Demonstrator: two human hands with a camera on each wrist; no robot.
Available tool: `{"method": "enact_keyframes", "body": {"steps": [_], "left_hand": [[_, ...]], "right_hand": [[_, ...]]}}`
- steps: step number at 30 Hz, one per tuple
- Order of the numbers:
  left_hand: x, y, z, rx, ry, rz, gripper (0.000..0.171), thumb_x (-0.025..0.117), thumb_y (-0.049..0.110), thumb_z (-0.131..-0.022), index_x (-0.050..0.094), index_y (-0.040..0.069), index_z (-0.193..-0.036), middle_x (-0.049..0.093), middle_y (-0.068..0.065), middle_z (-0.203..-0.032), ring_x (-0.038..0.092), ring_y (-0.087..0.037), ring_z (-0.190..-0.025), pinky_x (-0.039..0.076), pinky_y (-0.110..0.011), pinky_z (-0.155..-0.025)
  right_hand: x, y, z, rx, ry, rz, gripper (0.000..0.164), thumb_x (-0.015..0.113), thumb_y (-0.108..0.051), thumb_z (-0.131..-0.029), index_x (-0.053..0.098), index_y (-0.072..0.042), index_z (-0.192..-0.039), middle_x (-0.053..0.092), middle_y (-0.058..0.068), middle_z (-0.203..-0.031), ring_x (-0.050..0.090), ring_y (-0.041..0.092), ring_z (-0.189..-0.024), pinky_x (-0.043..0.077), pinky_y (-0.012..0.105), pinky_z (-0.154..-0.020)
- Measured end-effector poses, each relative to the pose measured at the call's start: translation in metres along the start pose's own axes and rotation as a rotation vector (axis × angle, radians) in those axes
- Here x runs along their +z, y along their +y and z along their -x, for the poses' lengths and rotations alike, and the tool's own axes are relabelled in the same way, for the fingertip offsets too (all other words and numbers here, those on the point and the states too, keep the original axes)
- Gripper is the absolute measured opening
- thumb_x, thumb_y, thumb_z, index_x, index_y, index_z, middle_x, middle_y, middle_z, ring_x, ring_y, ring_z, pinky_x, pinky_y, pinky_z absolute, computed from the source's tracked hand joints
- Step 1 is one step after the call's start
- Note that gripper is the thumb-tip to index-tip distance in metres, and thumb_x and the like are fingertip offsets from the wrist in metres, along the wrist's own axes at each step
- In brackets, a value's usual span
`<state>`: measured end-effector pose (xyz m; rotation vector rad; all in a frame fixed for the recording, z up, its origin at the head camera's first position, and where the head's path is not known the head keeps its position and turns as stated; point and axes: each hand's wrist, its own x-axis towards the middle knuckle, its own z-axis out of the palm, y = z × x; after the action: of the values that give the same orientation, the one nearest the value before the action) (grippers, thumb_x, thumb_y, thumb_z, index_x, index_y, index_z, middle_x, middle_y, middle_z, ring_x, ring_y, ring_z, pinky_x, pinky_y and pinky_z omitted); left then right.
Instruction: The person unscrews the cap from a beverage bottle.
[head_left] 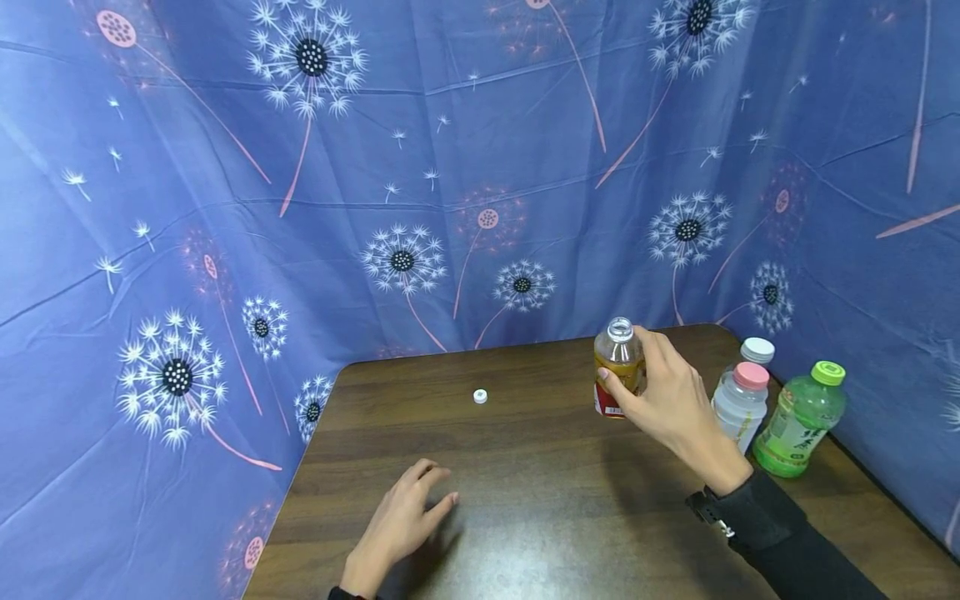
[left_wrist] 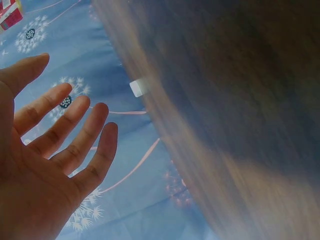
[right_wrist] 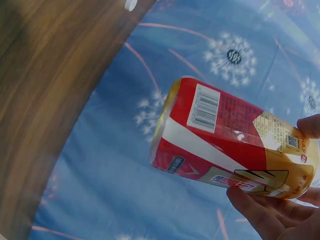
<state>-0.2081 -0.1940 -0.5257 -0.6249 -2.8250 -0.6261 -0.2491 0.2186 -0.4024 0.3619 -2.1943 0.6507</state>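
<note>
My right hand (head_left: pixel 675 400) grips a clear plastic bottle (head_left: pixel 618 367) with a red and yellow label, its mouth uncapped. In the right wrist view the bottle (right_wrist: pixel 225 140) shows a barcode, with the thumb and fingers around its upper part. A small white cap (head_left: pixel 480 396) lies on the table's far half, and it shows in the left wrist view as a white cap (left_wrist: pixel 138 88) too. Over the near part of the table, my left hand (head_left: pixel 401 517) holds nothing; its fingers (left_wrist: pixel 82 130) are spread and loosely bent.
Right of the right hand stand a green bottle (head_left: pixel 802 417) with a light green cap, a bottle with a pink cap (head_left: pixel 752 376) and one with a white cap (head_left: pixel 757 350). A blue dandelion-print curtain (head_left: pixel 465 167) hangs behind and beside the brown wooden table (head_left: pixel 540 492).
</note>
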Motion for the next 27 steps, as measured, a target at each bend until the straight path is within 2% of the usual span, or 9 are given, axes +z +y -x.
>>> {"method": "enact_keyframes", "body": {"steps": [7, 14, 23, 27], "left_hand": [[0.0, 0.005, -0.008, 0.015, 0.007, -0.009, 0.039, 0.071, 0.038, -0.1, 0.07, 0.015, -0.131, 0.065, 0.003, -0.125, 0.067, -0.017, -0.11, 0.061, -0.04, -0.083], [0.011, 0.007, -0.015, 0.055, 0.045, -0.02, 0.038, 0.073, 0.033, -0.1, 0.069, 0.01, -0.13, 0.066, -0.002, -0.125, 0.067, -0.022, -0.111, 0.061, -0.042, -0.087], [0.021, 0.015, -0.031, 0.038, 0.167, -0.053, 0.03, 0.075, 0.031, -0.098, 0.072, 0.018, -0.125, 0.066, 0.002, -0.124, 0.067, -0.019, -0.109, 0.06, -0.039, -0.084], [0.023, 0.019, -0.04, 0.024, 0.202, -0.052, 0.029, 0.075, 0.032, -0.098, 0.073, 0.018, -0.124, 0.067, 0.001, -0.123, 0.068, -0.021, -0.107, 0.059, -0.04, -0.083]], "right_hand": [[-0.004, -0.019, 0.021, -0.036, -0.039, -0.041, 0.077, 0.087, -0.034, -0.082, 0.054, -0.008, -0.146, 0.065, 0.013, -0.126, 0.07, 0.03, -0.101, 0.06, 0.055, -0.076], [-0.002, -0.036, 0.043, -0.065, -0.095, -0.077, 0.076, 0.088, -0.037, -0.082, 0.054, -0.011, -0.144, 0.065, 0.005, -0.126, 0.072, 0.024, -0.103, 0.062, 0.047, -0.076], [0.012, -0.056, 0.07, -0.106, -0.183, -0.127, 0.075, 0.087, -0.037, -0.084, 0.052, -0.011, -0.145, 0.064, 0.0, -0.13, 0.071, 0.017, -0.107, 0.063, 0.038, -0.077], [0.019, -0.06, 0.084, -0.104, -0.22, -0.136, 0.074, 0.087, -0.039, -0.084, 0.053, -0.01, -0.144, 0.064, -0.001, -0.13, 0.07, 0.014, -0.106, 0.063, 0.035, -0.077]]}}
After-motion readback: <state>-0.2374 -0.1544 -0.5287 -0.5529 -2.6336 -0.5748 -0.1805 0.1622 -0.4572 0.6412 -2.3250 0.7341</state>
